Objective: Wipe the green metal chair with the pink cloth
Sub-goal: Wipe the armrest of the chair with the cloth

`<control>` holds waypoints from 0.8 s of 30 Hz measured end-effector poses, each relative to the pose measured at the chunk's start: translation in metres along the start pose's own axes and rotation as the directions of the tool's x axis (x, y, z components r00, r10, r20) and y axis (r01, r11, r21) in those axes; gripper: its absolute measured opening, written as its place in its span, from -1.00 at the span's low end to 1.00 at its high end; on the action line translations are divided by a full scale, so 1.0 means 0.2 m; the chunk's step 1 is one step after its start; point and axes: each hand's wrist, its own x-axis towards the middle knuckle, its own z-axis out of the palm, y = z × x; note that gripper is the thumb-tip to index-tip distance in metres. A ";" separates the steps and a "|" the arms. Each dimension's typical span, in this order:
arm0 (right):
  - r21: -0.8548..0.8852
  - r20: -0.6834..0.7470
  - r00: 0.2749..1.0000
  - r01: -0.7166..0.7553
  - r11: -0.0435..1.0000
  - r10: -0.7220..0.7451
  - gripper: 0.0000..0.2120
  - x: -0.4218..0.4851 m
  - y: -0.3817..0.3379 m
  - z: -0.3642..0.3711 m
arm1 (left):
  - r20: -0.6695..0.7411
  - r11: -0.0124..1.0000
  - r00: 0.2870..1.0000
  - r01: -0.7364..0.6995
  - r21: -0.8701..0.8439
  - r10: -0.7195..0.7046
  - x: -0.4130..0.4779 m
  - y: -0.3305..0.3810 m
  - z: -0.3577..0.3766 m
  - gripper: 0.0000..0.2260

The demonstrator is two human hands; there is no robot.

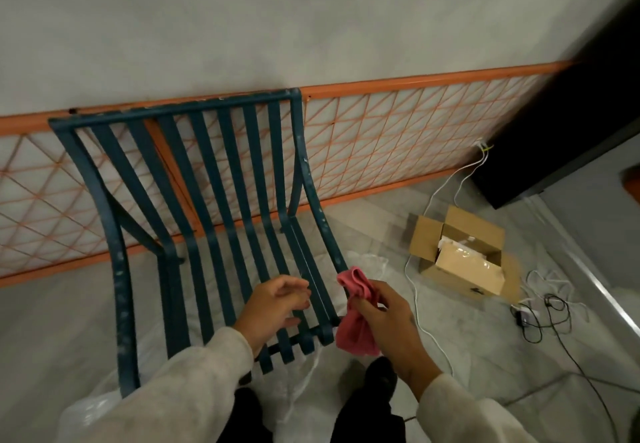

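The green metal chair stands in front of me, its slatted back toward the wall and its slatted seat running down to my legs. My right hand grips the bunched pink cloth just off the seat's front right corner. One end of the cloth sticks up above my fingers, the rest hangs below. My left hand hovers over the front slats of the seat, fingers loosely curled and apart, holding nothing.
An open cardboard box sits on the floor to the right, with white and black cables trailing beside it. Clear plastic sheeting lies under the chair. An orange lattice panel lines the wall behind. A dark cabinet stands far right.
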 end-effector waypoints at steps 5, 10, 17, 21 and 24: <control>-0.173 0.175 0.984 0.061 0.983 -0.030 -0.80 0.31 0.01 -0.21 | -0.061 0.998 0.998 0.024 -0.055 -0.028 0.16 0.01 0.06 -0.86; -0.215 0.359 0.928 0.188 0.958 -0.101 -0.83 0.65 0.03 -0.45 | -0.259 0.994 0.965 0.011 -0.105 -0.038 0.25 -0.03 0.22 -0.83; -0.193 0.639 0.756 0.337 0.922 -0.142 -0.75 1.00 -0.03 -0.66 | -0.551 0.995 0.834 -0.061 -0.080 0.007 0.31 -0.02 0.63 -0.83; -0.196 0.694 0.703 0.391 0.899 -0.154 -0.80 1.10 -0.04 -0.70 | -0.661 0.990 0.750 -0.082 -0.119 -0.017 0.26 -0.03 0.84 -0.81; -0.212 0.699 0.702 0.385 0.898 -0.136 -0.79 1.11 0.01 -0.73 | -0.680 0.988 0.731 -0.048 -0.144 -0.064 0.21 -0.10 0.92 -0.81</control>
